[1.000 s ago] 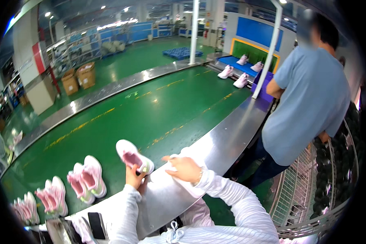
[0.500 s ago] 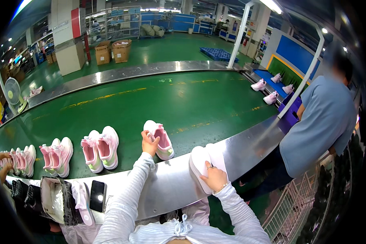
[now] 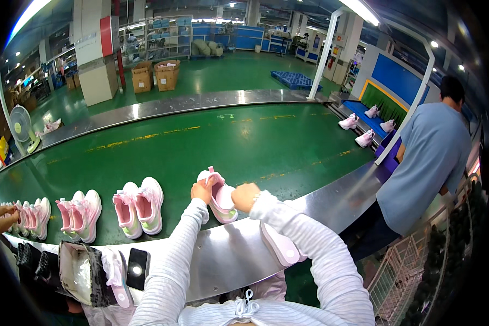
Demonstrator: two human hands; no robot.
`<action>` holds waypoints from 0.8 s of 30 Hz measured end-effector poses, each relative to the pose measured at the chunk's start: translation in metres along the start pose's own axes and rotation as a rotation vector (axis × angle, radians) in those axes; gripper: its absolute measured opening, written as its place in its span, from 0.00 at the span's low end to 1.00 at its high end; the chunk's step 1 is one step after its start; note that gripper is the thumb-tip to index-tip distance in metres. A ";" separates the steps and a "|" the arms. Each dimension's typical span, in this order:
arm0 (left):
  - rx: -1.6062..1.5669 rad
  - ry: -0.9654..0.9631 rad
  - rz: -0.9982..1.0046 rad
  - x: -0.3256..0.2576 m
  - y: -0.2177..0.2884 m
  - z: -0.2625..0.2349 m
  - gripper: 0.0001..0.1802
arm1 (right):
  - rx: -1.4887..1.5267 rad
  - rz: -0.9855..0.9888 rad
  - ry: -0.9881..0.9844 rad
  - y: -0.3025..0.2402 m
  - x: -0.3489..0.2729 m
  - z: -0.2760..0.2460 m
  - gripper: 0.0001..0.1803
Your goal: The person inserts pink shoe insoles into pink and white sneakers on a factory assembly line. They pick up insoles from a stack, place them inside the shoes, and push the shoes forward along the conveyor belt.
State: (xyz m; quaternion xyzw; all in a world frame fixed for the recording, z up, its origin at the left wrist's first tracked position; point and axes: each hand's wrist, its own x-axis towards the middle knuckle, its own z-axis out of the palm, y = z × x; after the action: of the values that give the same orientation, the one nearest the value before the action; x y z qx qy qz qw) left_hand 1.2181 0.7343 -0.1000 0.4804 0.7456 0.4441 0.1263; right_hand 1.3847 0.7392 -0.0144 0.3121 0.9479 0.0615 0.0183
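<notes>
Resting on the near edge of the green conveyor belt (image 3: 201,141), a white and pink sneaker (image 3: 218,196) sits with its opening up, held from both sides. The left hand (image 3: 202,190) pinches the sneaker's left rim, its grip closed on the collar near the heel tab. The right hand (image 3: 245,196) presses against the sneaker's right side; whether its fingers wrap the shoe or only lie against it cannot be told, as they are hidden behind the hand. Both forearms wear white striped sleeves that come up from the lower edge.

Under the right forearm, a second sneaker (image 3: 280,244) lies sole-up on the steel ledge (image 3: 223,255) that runs along the belt's near edge. Just to the left of the held sneaker, a pair of white and pink sneakers (image 3: 138,206) stands on the belt, toes toward the far side. Further left stands another pair (image 3: 81,214), and a third pair (image 3: 31,217) sits near the left end, where another person's hands (image 3: 1,216) reach in.

On the ledge's left part lie a dark phone (image 3: 137,268) and an open dark bag (image 3: 77,273). At the belt's right end, a person in a blue shirt (image 3: 426,163) stands with back turned, beside a wire rack (image 3: 413,271). Three more sneakers (image 3: 364,124) rest on a blue surface beyond. Cardboard boxes (image 3: 155,76) stand on the green floor behind the belt, and a fan (image 3: 22,126) stands at the far left.
</notes>
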 end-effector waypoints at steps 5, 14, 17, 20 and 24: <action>-0.040 -0.004 0.135 0.003 -0.044 0.003 0.17 | 0.050 0.015 -0.056 -0.040 0.041 0.027 0.15; -0.298 -0.137 0.134 -0.011 -0.060 0.007 0.15 | 0.493 0.320 -0.138 -0.049 0.090 0.073 0.25; -0.406 -0.186 0.157 -0.014 -0.069 0.015 0.17 | 0.472 0.383 -0.149 -0.048 0.098 0.092 0.26; -0.512 -0.183 0.208 -0.017 -0.071 0.016 0.17 | 0.521 0.431 -0.207 -0.047 0.105 0.095 0.23; -0.545 -0.183 0.112 -0.015 -0.076 0.011 0.17 | 0.484 0.369 -0.132 -0.057 0.106 0.093 0.23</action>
State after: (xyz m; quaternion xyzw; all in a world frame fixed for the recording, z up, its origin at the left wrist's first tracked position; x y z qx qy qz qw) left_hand 1.1864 0.7171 -0.1697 0.5071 0.5566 0.5892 0.2931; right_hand 1.2729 0.7667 -0.1133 0.4777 0.8590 -0.1840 -0.0068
